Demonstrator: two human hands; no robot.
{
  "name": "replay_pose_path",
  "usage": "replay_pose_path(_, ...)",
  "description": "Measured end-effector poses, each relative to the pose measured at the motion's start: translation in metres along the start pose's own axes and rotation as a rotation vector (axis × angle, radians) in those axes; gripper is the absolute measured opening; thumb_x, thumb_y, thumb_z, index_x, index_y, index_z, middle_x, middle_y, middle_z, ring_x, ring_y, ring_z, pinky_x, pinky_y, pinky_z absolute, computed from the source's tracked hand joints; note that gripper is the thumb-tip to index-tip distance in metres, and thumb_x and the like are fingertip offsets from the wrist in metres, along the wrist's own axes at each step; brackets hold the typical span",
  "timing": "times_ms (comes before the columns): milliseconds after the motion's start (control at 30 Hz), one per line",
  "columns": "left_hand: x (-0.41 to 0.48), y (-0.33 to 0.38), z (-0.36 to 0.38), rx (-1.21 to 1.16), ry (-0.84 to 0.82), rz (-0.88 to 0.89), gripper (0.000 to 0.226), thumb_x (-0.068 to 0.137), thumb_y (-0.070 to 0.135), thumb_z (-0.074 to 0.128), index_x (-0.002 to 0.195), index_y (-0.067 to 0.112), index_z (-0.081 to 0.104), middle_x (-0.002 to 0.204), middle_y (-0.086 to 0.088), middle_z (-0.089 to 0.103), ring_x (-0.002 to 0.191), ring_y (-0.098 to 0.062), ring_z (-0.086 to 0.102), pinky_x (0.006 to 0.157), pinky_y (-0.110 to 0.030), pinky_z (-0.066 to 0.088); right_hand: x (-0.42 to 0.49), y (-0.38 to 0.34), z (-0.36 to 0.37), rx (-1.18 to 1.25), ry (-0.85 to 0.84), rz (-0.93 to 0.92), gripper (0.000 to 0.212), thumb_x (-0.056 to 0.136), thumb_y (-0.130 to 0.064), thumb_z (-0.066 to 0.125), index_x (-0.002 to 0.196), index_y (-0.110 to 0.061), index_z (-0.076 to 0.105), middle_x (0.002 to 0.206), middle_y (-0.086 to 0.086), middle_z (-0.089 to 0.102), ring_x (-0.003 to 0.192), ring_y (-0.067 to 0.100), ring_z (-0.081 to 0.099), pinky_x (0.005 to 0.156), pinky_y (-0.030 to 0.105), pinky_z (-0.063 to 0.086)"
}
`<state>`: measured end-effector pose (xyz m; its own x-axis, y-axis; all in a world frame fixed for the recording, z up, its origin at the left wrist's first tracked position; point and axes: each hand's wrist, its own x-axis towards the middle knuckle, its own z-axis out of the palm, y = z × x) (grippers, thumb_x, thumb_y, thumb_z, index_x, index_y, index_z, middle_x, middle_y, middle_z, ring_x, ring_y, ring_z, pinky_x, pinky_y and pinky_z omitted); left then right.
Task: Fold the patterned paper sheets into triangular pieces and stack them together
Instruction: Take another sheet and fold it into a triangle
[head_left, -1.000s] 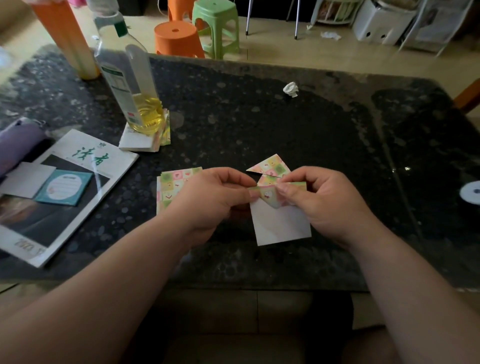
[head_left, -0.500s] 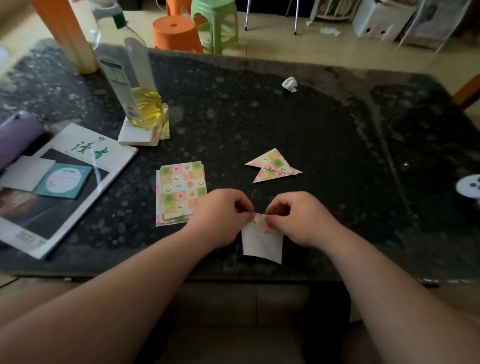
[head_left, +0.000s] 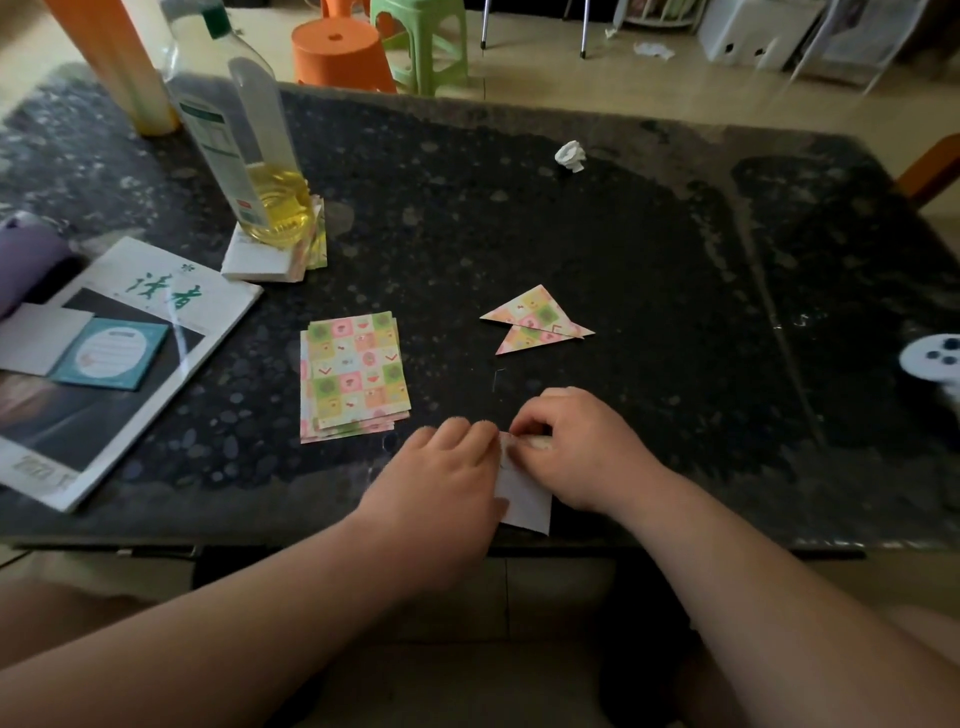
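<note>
My left hand (head_left: 447, 467) and right hand (head_left: 576, 449) have fingers (head_left: 527, 422) clamped on the sheet (head_left: 525, 503) near the worktop (head_left: 519, 234) edge; I'd align corners squarely before creasing.

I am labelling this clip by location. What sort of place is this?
Probably a room in a home: a dark speckled table carries a cooking-oil bottle and a magazine, and plastic stools stand on the floor behind.

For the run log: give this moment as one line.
left hand, right hand: pinching sheet | triangles: two, overlapping | stack: untouched
</note>
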<state>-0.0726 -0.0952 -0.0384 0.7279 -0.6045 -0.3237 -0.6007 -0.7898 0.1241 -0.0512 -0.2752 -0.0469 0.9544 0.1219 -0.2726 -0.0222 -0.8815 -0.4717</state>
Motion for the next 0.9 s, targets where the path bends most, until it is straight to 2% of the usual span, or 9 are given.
replay_pose_path(67, -0.006, 0.004, 0.003, -0.004, -0.056, 0.007, 0.070, 0.108, 0.052, 0.029, 0.163, 0.015, 0.007, 0.170, -0.004, 0.006, 0.154, -0.023, 0.009, 0.126, -0.040, 0.006, -0.002, -0.001, 0.003, -0.010, 0.017, -0.013, 0.014, 0.096, -0.043, 0.066, 0.102, -0.033, 0.072, 0.099, -0.014, 0.057, 0.102, 0.006, 0.052, 0.088, 0.034, 0.052)
replay_pose_path(167, -0.007, 0.003, 0.005, -0.043, -0.058, 0.019, 0.073, 0.107, 0.057, 0.026, 0.163, 0.018, -0.001, 0.172, 0.000, -0.003, 0.157, -0.018, 0.001, 0.124, -0.035, -0.005, -0.005, -0.003, 0.004, -0.015, 0.021, -0.009, 0.016, 0.097, -0.043, 0.065, 0.106, -0.032, 0.071, 0.102, -0.014, 0.056, 0.101, 0.006, 0.052, 0.088, 0.033, 0.053)
replay_pose_path(300, -0.006, 0.002, 0.003, -0.057, -0.051, 0.032, 0.073, 0.106, 0.059, 0.027, 0.163, 0.021, 0.002, 0.172, 0.000, -0.002, 0.157, -0.017, 0.002, 0.123, -0.034, -0.005, -0.008, -0.002, 0.001, 0.001, 0.034, 0.040, 0.021, 0.097, -0.035, 0.066, 0.117, -0.028, 0.071, 0.108, -0.014, 0.057, 0.101, 0.006, 0.056, 0.087, 0.026, 0.053)
replay_pose_path(400, -0.006, 0.003, 0.003, -0.061, -0.047, 0.027, 0.073, 0.105, 0.061, 0.027, 0.163, 0.023, 0.004, 0.172, 0.000, -0.004, 0.157, -0.017, 0.003, 0.125, -0.035, -0.001, -0.010, 0.002, -0.003, -0.001, 0.059, 0.073, 0.015, 0.097, -0.029, 0.066, 0.110, -0.027, 0.072, 0.103, -0.015, 0.056, 0.096, 0.006, 0.058, 0.084, 0.025, 0.054)
replay_pose_path(500, -0.006, 0.003, 0.005, -0.069, -0.044, 0.035, 0.071, 0.105, 0.062, 0.025, 0.163, 0.028, 0.003, 0.172, 0.003, -0.006, 0.157, -0.017, 0.002, 0.126, -0.037, 0.001, -0.014, 0.004, -0.002, -0.001, 0.054, 0.066, 0.012, 0.096, -0.034, 0.068, 0.105, -0.030, 0.074, 0.101, -0.016, 0.054, 0.092, 0.005, 0.056, 0.082, 0.025, 0.054)
replay_pose_path(667, -0.004, 0.003, 0.004, -0.011, -0.059, 0.027, 0.073, 0.103, 0.066, 0.023, 0.163, 0.029, 0.005, 0.172, 0.003, -0.002, 0.156, -0.016, 0.006, 0.126, -0.041, 0.004, -0.019, 0.004, 0.001, -0.042, 0.054, 0.011, 0.022, 0.097, -0.044, 0.065, 0.111, -0.029, 0.072, 0.104, -0.014, 0.051, 0.100, 0.005, 0.051, 0.083, 0.026, 0.051)
replay_pose_path(800, -0.004, 0.006, 0.003, 0.017, -0.076, 0.008, 0.074, 0.102, 0.068, 0.020, 0.163, 0.029, 0.003, 0.172, 0.005, -0.003, 0.157, -0.014, -0.001, 0.126, -0.050, -0.009, -0.024, -0.005, -0.001, -0.125, 0.030, -0.036, 0.026, 0.102, -0.041, 0.056, 0.122, -0.031, 0.069, 0.105, -0.010, 0.047, 0.102, 0.007, 0.046, 0.084, 0.029, 0.050)
replay_pose_path(900, -0.003, 0.009, 0.001, 0.041, -0.087, -0.006, 0.075, 0.102, 0.068, 0.019, 0.163, 0.027, -0.002, 0.172, 0.004, -0.005, 0.157, -0.015, -0.010, 0.122, -0.056, -0.017, -0.030, -0.018, -0.001, -0.285, 0.034, -0.062, 0.029, 0.104, -0.036, 0.045, 0.118, -0.032, 0.069, 0.099, -0.007, 0.040, 0.097, 0.012, 0.041, 0.080, 0.031, 0.044)
